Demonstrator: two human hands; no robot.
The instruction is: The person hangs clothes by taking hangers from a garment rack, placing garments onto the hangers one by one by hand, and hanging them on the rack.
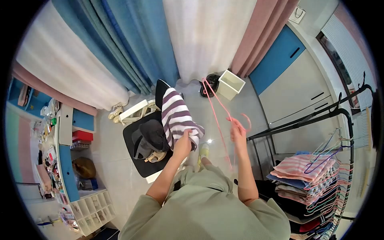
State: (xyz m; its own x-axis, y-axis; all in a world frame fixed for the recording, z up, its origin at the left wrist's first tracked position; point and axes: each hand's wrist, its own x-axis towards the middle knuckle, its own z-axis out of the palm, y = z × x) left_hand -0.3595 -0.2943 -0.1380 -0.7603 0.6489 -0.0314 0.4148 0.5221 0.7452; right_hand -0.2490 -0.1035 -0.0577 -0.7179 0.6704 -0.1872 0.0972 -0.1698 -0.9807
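A striped white and purple-grey cloth (176, 114) is draped over the back of a black chair, and my left hand (183, 143) grips its lower right edge. Fingers closed, my right hand (238, 132) holds a pink hanger (216, 116) near its hook, out to the right of the cloth. The hanger's long frame points up and to the left, apart from the cloth. Dark caps (153, 135) and a tan item (156, 157) lie on the black chair seat (141, 167).
Folded clothes (306, 170) and many hangers hang on a black rack (351, 140) at the right. A white bin (231, 85) and a black bag (209, 86) stand near the curtains. Cluttered shelves (64, 152) line the left side.
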